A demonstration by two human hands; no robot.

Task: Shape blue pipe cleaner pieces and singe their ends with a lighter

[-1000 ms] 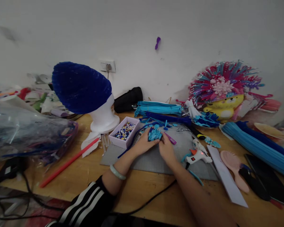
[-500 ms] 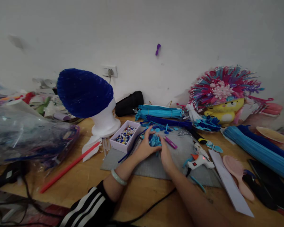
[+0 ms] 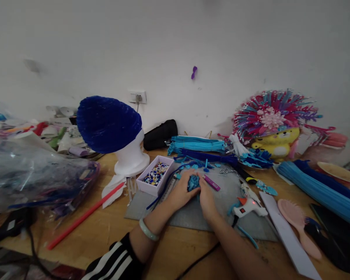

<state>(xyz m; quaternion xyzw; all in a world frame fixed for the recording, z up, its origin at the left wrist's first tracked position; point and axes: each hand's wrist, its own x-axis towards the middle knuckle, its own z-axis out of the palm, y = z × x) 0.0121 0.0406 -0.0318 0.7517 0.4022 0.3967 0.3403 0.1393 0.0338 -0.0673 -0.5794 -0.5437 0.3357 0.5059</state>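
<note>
Between my two hands is a small blue bundle of fuzzy pipe-cleaner pieces [image 3: 193, 182]; its lower part is hidden by my fingers. My left hand [image 3: 183, 191] curves round it from the left, thumb below and fingers above. From the right, my right hand [image 3: 206, 199] closes against it. Both hands are over a grey mat [image 3: 189, 221]. Just right of them lies a purple lighter [image 3: 211, 182]. A white box of beads [image 3: 155, 189] stands left of my left hand, with dark blue pipe cleaners beside it.
A white mannequin head [image 3: 131, 157] wears a dark blue cap [image 3: 109, 124]. A white glue gun [image 3: 249, 207] with a red light lies on the mat's right side. Beyond it are a pink hairbrush [image 3: 297, 223] and blue pipe-cleaner bundles [image 3: 321, 194]. A red stick [image 3: 87, 216] lies at left.
The whole view has shifted, so things appear slightly lower. My left fingers have come down closer round the blue bundle, and both hands still hold it.
</note>
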